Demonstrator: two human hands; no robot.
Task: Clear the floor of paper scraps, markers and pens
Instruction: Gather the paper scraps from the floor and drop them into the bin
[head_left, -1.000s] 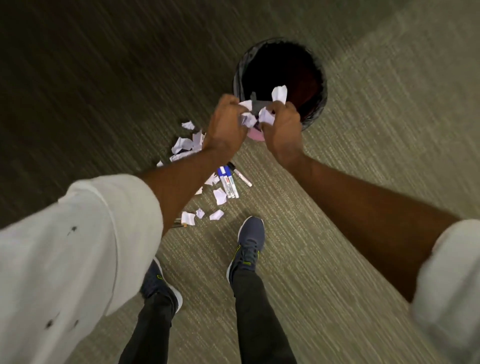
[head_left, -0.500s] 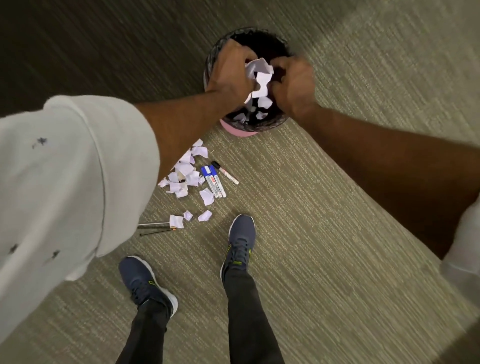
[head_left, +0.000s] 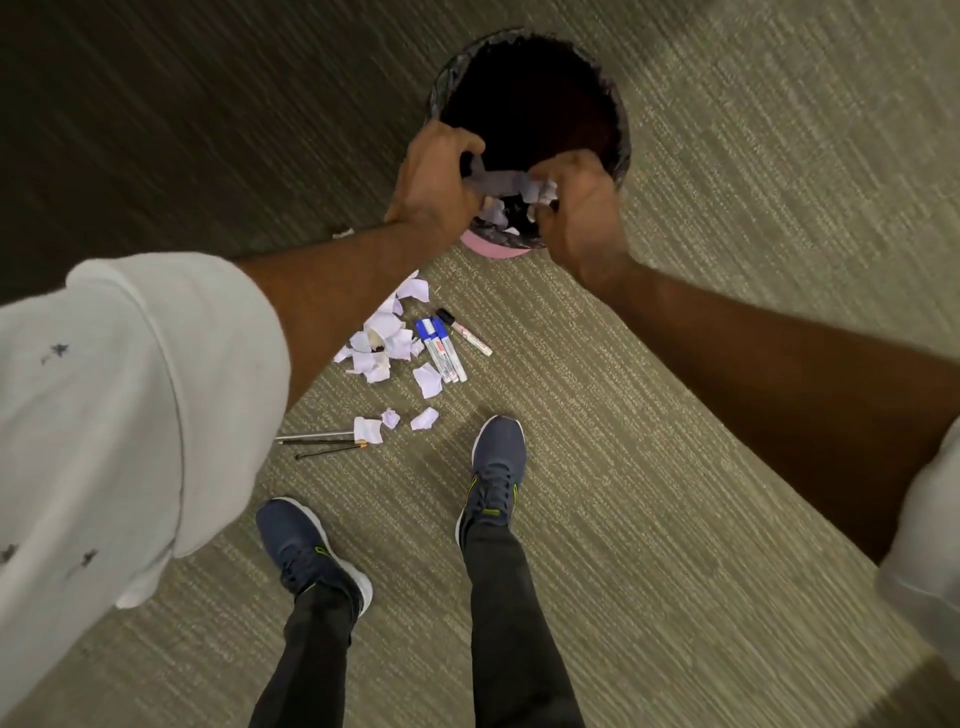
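Over the near rim of a pink bin with a black liner (head_left: 621, 130), my left hand (head_left: 434, 182) and my right hand (head_left: 576, 213) hold a bunch of white paper scraps (head_left: 506, 182) between curled fingers. Some scraps hang below the hands, inside the bin. On the carpet under my left forearm lies a pile of torn paper scraps (head_left: 382, 343). Beside it lie two blue-capped markers (head_left: 439, 348) and a black-capped marker (head_left: 464, 332). Closer to my feet are three small scraps (head_left: 397, 418) and thin pens (head_left: 322, 441).
My two dark blue shoes stand on the olive carpet, the left shoe (head_left: 311, 551) near the pens and the right shoe (head_left: 496, 467) just below the small scraps. A darker carpet strip (head_left: 208, 130) runs along the upper left.
Both hands have dropped a little lower over the bin's near rim, still bunched round the scraps. The view has shifted slightly, so the bin appears farther right.
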